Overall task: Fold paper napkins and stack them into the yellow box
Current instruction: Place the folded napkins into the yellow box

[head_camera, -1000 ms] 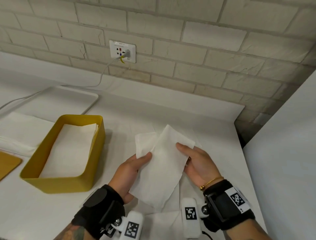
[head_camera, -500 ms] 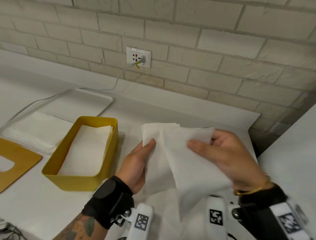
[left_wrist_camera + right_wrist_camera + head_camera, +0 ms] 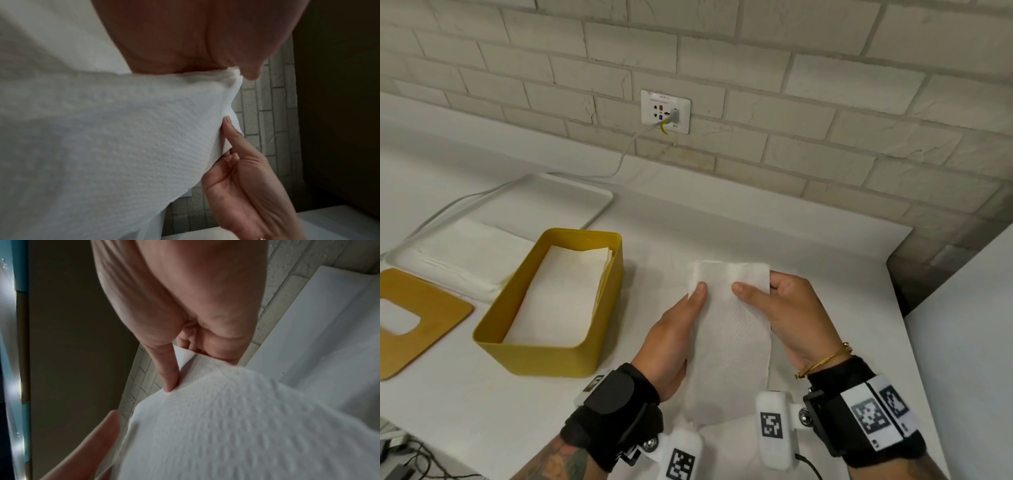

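A white paper napkin, folded into a long narrow strip, hangs above the table between both hands. My left hand pinches its left edge, thumb on top near the upper corner. My right hand pinches the right edge, thumb on top and fingers behind. The wrist views show the embossed napkin close up with fingers under it. The yellow box stands to the left on the table with folded napkins lying flat inside.
A pile of unfolded napkins lies on a white tray behind the box. The yellow lid with a cut-out sits at far left. A cable runs from the wall socket. A white panel stands on the right.
The right hand has brought the loose flap over onto the left half, so the napkin is now a neat narrow strip. The view has shifted, moving the box further right in frame.
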Demonstrator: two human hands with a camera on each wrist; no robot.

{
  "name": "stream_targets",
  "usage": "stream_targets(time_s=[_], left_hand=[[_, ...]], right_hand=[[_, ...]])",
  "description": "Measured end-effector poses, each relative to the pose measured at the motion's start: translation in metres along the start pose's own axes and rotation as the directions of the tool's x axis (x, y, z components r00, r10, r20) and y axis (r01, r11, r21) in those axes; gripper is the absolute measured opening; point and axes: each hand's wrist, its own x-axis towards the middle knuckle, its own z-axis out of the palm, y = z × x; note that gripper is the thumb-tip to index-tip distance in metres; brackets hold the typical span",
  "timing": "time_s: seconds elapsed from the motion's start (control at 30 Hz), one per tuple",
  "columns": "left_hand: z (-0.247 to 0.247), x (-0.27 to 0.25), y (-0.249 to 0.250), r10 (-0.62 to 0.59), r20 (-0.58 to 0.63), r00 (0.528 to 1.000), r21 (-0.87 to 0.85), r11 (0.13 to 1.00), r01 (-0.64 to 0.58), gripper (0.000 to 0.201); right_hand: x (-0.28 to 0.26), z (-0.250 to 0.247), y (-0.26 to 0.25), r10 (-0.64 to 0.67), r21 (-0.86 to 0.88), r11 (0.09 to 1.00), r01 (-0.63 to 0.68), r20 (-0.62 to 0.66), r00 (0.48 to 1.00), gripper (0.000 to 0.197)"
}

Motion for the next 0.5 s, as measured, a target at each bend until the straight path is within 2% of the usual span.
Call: stream_targets(time_s=[0.2, 0.33, 0.4, 0.5], left_hand=[[0.0, 0.006, 0.0, 0.021, -0.034, 0.999, 0.041, 0.999, -0.02, 0.047], [-0.006, 0.012, 0.007, 0.04, -0.127, 0.991, -0.041, 0.998, -0.045, 0.048], [-0.012, 0.015, 0.014, 0.052, -0.203, 0.978, -0.084, 0.994, -0.071, 0.046], [-0.022, 0.014, 0.026, 0.086, -0.279, 0.956, -0.15, 0.98, -0.132, 0.036]], right_hand=[[0.0, 0.005, 0.007, 0.033, 0.055, 0.998, -0.032, -0.016, 0.999, 0.015], [-0.011, 0.012, 0.027, 0.091, 0.041, 0.995, -0.095, 0.096, 0.991, 0.031], [-0.021, 0.012, 0.044, 0.167, -0.042, 0.986, -0.161, 0.186, 0.968, 0.032], [-0.037, 0.001, 0.059, 0.325, -0.19, 0.942, -0.275, 0.33, 0.886, 0.019]])
